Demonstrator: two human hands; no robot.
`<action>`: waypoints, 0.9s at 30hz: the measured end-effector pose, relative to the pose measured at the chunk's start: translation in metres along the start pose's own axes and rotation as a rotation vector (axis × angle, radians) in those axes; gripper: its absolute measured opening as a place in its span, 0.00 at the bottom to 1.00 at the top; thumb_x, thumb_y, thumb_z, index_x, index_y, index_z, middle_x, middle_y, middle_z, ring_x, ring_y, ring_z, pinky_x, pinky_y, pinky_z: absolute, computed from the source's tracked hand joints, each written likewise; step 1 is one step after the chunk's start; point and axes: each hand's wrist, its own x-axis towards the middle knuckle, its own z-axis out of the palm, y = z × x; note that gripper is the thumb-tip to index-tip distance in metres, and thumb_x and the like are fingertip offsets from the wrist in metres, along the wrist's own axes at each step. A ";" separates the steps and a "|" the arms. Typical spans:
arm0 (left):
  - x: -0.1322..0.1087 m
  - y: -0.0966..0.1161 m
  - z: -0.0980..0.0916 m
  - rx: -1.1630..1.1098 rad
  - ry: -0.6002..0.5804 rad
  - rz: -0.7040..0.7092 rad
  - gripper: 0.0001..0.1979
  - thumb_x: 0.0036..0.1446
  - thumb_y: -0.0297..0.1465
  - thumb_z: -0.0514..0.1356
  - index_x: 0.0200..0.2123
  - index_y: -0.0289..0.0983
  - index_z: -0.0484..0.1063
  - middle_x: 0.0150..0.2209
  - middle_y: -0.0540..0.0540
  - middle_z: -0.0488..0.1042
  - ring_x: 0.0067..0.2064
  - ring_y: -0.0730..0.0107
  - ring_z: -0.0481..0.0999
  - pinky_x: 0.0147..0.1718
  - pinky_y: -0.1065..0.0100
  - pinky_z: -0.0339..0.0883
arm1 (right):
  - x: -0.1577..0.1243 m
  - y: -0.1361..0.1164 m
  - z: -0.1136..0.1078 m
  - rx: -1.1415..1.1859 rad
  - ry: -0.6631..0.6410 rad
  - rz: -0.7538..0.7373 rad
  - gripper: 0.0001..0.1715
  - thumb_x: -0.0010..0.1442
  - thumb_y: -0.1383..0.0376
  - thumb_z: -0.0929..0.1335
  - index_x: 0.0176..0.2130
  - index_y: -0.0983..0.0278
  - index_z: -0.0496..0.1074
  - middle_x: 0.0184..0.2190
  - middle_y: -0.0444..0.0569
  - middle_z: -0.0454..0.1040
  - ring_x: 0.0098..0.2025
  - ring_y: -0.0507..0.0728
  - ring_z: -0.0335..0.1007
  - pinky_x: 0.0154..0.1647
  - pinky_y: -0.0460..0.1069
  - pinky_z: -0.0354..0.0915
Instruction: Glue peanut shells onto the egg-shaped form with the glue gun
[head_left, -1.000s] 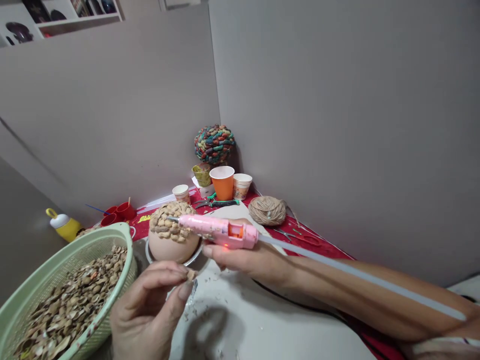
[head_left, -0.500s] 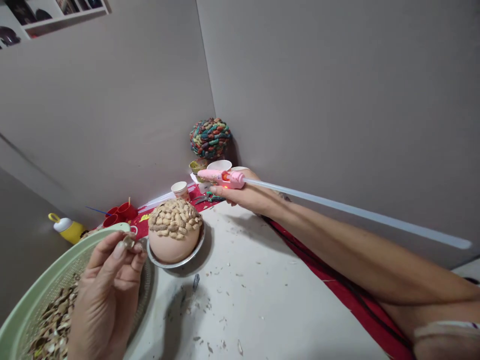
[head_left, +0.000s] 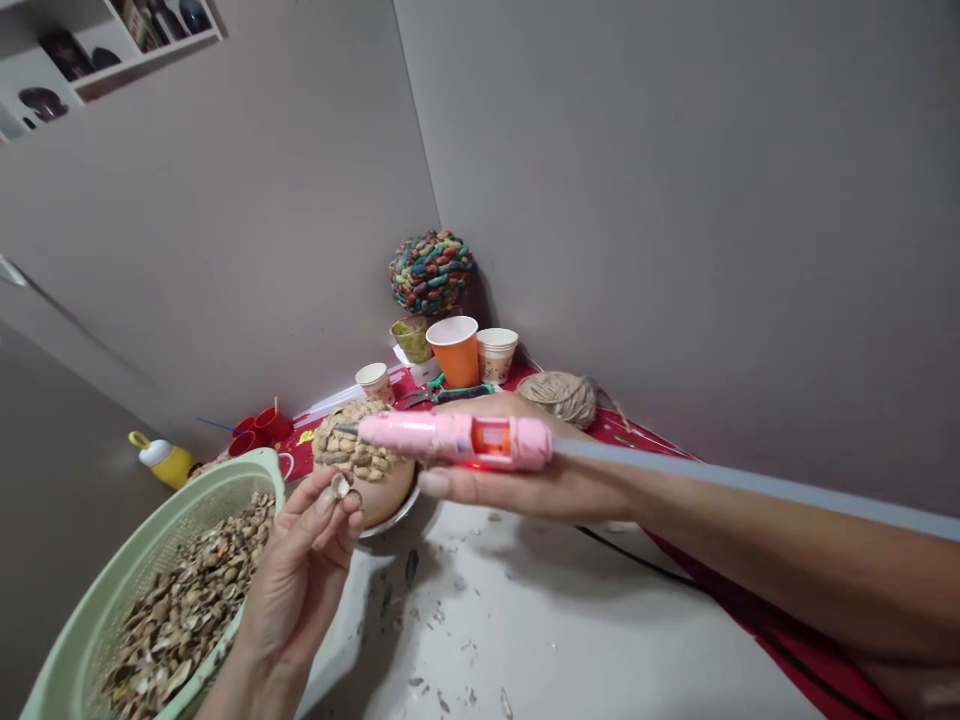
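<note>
A small nutshell piece (head_left: 340, 487) is pinched between the thumb and fingers of my left hand (head_left: 304, 570), its hollow side showing. My right hand (head_left: 517, 480) grips a pink hot glue gun (head_left: 442, 438), its metal tip pointing left above the nutshell. A long translucent glue stick (head_left: 675, 460) sticks out of the gun's back end, and a red light glows on its side. Behind both hands, a pinkish ball (head_left: 379, 494) rests in a shallow metal dish (head_left: 397, 518). Peanut shells (head_left: 360, 455) cover the ball's top; the gun hides part of them.
At left stands a green colander (head_left: 67, 640) of shell pieces. Shell crumbs litter the white board (head_left: 570, 620). Toward the corner are a multicoloured ball (head_left: 431, 272), an orange cup (head_left: 454, 352), paper cups (head_left: 497, 352), pliers (head_left: 420, 396) and twine (head_left: 559, 398). A black cord (head_left: 637, 560) trails right.
My right hand has brought the glue gun nearer and lower, in front of the shell-covered ball. My left hand still pinches the nutshell, now closer to the gun's tip. The view has shifted slightly.
</note>
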 end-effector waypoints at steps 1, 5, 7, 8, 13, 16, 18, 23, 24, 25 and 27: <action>0.000 0.000 -0.001 -0.003 -0.016 -0.004 0.15 0.39 0.21 0.73 0.33 0.36 0.81 0.30 0.47 0.80 0.29 0.74 0.80 0.31 0.78 0.77 | -0.001 0.000 0.002 -0.043 0.000 -0.070 0.19 0.65 0.61 0.66 0.52 0.67 0.73 0.41 0.49 0.75 0.42 0.53 0.71 0.44 0.45 0.65; -0.002 0.001 -0.006 -0.009 -0.110 -0.007 0.16 0.39 0.21 0.74 0.34 0.36 0.81 0.31 0.47 0.81 0.29 0.76 0.80 0.31 0.79 0.76 | -0.004 0.005 0.007 -0.151 0.023 -0.253 0.14 0.61 0.61 0.69 0.29 0.67 0.67 0.25 0.42 0.64 0.27 0.47 0.59 0.30 0.43 0.58; -0.003 0.001 -0.008 -0.015 -0.140 -0.007 0.15 0.38 0.22 0.74 0.34 0.37 0.81 0.30 0.47 0.81 0.29 0.76 0.80 0.31 0.79 0.76 | -0.005 0.006 0.009 -0.174 0.004 -0.242 0.17 0.60 0.60 0.70 0.27 0.66 0.63 0.24 0.40 0.60 0.25 0.47 0.55 0.28 0.43 0.55; -0.003 0.001 -0.008 -0.015 -0.151 -0.008 0.15 0.38 0.22 0.74 0.34 0.37 0.81 0.30 0.48 0.81 0.29 0.75 0.80 0.32 0.79 0.76 | -0.006 0.006 0.009 -0.188 -0.015 -0.227 0.18 0.60 0.59 0.69 0.27 0.66 0.62 0.24 0.40 0.60 0.25 0.47 0.54 0.28 0.43 0.54; -0.001 0.001 -0.011 0.001 -0.157 0.005 0.16 0.39 0.23 0.74 0.34 0.39 0.81 0.34 0.48 0.82 0.31 0.74 0.81 0.32 0.77 0.76 | -0.009 0.002 0.010 -0.237 -0.075 -0.164 0.18 0.60 0.56 0.69 0.28 0.66 0.64 0.25 0.42 0.63 0.26 0.47 0.55 0.28 0.44 0.54; 0.000 0.001 -0.014 0.013 -0.143 0.020 0.15 0.40 0.24 0.74 0.35 0.39 0.81 0.35 0.47 0.82 0.31 0.74 0.81 0.33 0.78 0.76 | -0.010 0.004 0.012 -0.250 -0.078 -0.169 0.18 0.60 0.55 0.68 0.28 0.67 0.65 0.26 0.43 0.64 0.26 0.48 0.56 0.29 0.45 0.55; 0.000 0.001 -0.015 0.013 -0.133 0.022 0.14 0.41 0.25 0.74 0.35 0.39 0.81 0.34 0.47 0.82 0.31 0.74 0.81 0.34 0.76 0.76 | -0.010 0.006 0.013 -0.254 -0.064 -0.186 0.19 0.60 0.54 0.68 0.28 0.66 0.65 0.25 0.43 0.64 0.26 0.48 0.56 0.28 0.44 0.54; -0.001 0.001 -0.014 0.007 -0.141 0.014 0.14 0.41 0.25 0.74 0.35 0.39 0.81 0.32 0.48 0.81 0.31 0.73 0.81 0.34 0.77 0.76 | -0.012 0.008 0.014 -0.293 -0.039 -0.210 0.18 0.60 0.55 0.68 0.28 0.65 0.63 0.25 0.41 0.62 0.26 0.47 0.55 0.28 0.44 0.53; -0.001 0.000 -0.013 0.007 -0.149 0.016 0.14 0.41 0.25 0.74 0.35 0.39 0.81 0.33 0.47 0.82 0.31 0.73 0.81 0.34 0.77 0.76 | -0.013 0.007 0.014 -0.301 -0.042 -0.218 0.18 0.60 0.56 0.68 0.29 0.65 0.63 0.25 0.41 0.62 0.26 0.47 0.55 0.28 0.44 0.54; -0.001 0.000 -0.012 0.009 -0.159 0.020 0.14 0.41 0.25 0.74 0.34 0.39 0.81 0.33 0.47 0.82 0.31 0.74 0.81 0.35 0.77 0.76 | -0.013 0.007 0.014 -0.308 -0.044 -0.226 0.17 0.60 0.56 0.68 0.29 0.65 0.64 0.25 0.41 0.63 0.26 0.47 0.55 0.28 0.43 0.54; -0.002 0.000 -0.010 0.019 -0.176 0.029 0.13 0.42 0.25 0.73 0.34 0.39 0.81 0.33 0.48 0.82 0.32 0.75 0.80 0.36 0.77 0.76 | -0.013 0.007 0.015 -0.316 -0.036 -0.236 0.17 0.60 0.56 0.69 0.29 0.65 0.64 0.25 0.41 0.63 0.26 0.47 0.55 0.27 0.43 0.54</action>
